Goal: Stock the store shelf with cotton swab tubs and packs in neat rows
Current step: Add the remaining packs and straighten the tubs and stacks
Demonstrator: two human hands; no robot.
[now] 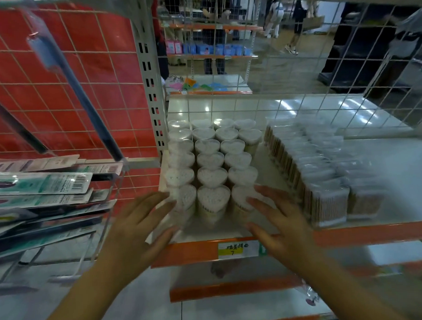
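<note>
- Heart-shaped cotton swab tubs [213, 176] stand upright on the white shelf [386, 157], left end, packed in rows running front to back; clear lids, white swab tips showing.
- Front row: three tubs at the shelf edge, middle one [213, 201] between the two hands.
- Left hand [138, 226]: fingers straight and spread, tips against the side of the front-left tub [184, 199]; flat contact, nothing grasped.
- Right hand [280, 219]: fingers straight and spread, tips on the front-right tub [243, 198]; likewise released, not gripping.
- Both hands motion-blurred, so exact contact points are unclear.
- Bagged swab packs [324, 179] sit just right of the tubs in rows, wooden sticks visible through the plastic.
- Orange shelf lip [185, 254] carries a yellow-and-white price tag [238, 249] with handwritten text.
- White wire grid [298, 71] backs the shelf.
- Left of the upright: red panel [69, 93] behind a grid, carded toothbrush packs [41, 184] hanging on hooks.
- People stand in the far aisle, blurred.
</note>
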